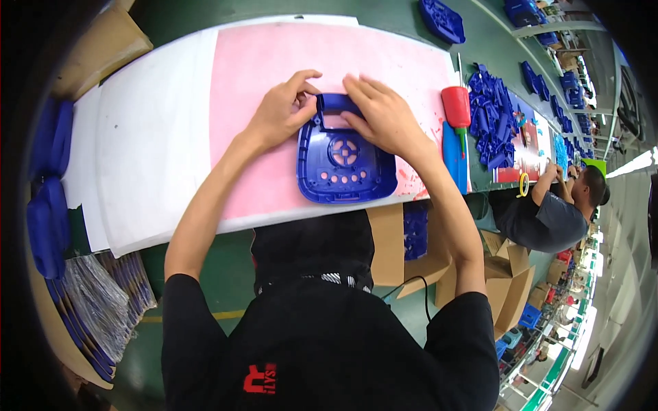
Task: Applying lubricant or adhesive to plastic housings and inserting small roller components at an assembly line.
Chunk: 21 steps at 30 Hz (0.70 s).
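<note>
- Lying on the pink sheet (253, 61) directly in front of you is the blue housing (343, 168), hollow ribbed side up, its handle (336, 103) pointing away from you.
- Your left hand (274, 113) is at the handle's upper left corner, thumb against the plastic and fingers partly curled; whether it grips the corner or a small piece hidden there, you cannot tell from this view.
- Your right hand (384, 113) lies over the handle's right side, fingers outstretched past the top edge and thumb by the opening; how firmly it closes, if at all, does not show.
- Expect the shell to feel light and stiff, being thin moulded plastic by its look; the smooth outer face may slide a little on the sheet.
- Treat the thin ribs, small posts and rim as the likely weak spots; the handle or the thick side walls should give you the safest hold.
- Below the table edge, by your right forearm, an open cardboard box (387, 246) has a blue part (415, 229) showing inside.
- Farther right, a second carton (507, 288) has its flaps spread; you cannot make out its contents.
- Near the table's right end lies a red bottle (456, 106) with a green tip, its contents hidden, close to a loose heap of small blue parts (490, 116).
</note>
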{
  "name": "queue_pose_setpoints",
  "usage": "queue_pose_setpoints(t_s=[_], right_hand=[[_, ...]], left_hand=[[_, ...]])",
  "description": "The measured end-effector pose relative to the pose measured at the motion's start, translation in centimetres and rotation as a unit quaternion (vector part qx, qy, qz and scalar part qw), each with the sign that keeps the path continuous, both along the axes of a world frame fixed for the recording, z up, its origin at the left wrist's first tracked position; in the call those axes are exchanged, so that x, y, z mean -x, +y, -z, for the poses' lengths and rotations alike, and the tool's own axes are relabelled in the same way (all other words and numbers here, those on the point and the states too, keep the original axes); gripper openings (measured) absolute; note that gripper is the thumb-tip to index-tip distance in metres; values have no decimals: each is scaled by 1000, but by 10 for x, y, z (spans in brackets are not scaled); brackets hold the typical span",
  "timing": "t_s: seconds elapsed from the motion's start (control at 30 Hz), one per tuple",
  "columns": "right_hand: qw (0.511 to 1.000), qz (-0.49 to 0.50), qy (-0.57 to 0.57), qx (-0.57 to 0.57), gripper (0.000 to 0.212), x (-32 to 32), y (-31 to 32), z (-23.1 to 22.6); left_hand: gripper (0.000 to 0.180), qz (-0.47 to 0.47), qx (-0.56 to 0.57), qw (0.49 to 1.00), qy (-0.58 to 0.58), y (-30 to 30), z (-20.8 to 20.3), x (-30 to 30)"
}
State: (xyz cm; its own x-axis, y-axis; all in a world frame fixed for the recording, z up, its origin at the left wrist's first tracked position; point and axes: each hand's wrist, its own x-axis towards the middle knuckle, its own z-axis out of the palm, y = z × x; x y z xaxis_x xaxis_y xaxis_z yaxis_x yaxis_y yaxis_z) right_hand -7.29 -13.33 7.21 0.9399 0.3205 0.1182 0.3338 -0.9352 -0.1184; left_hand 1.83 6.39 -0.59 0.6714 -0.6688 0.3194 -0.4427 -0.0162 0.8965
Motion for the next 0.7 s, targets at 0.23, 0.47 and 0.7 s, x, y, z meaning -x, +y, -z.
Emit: queue_pose_setpoints(t_s=[0.23, 0.47, 0.7], right_hand=[[984, 158, -59, -57, 39, -76, -89, 22], [895, 253, 153, -334, 38, 78, -79, -22], [759, 256, 451, -395, 26, 322, -6, 121]], left_hand=[[24, -201, 155, 965, 71, 22, -2, -40], [14, -384, 148, 911, -14, 160, -76, -25], [17, -606, 42, 794, -34, 308, -7, 209]])
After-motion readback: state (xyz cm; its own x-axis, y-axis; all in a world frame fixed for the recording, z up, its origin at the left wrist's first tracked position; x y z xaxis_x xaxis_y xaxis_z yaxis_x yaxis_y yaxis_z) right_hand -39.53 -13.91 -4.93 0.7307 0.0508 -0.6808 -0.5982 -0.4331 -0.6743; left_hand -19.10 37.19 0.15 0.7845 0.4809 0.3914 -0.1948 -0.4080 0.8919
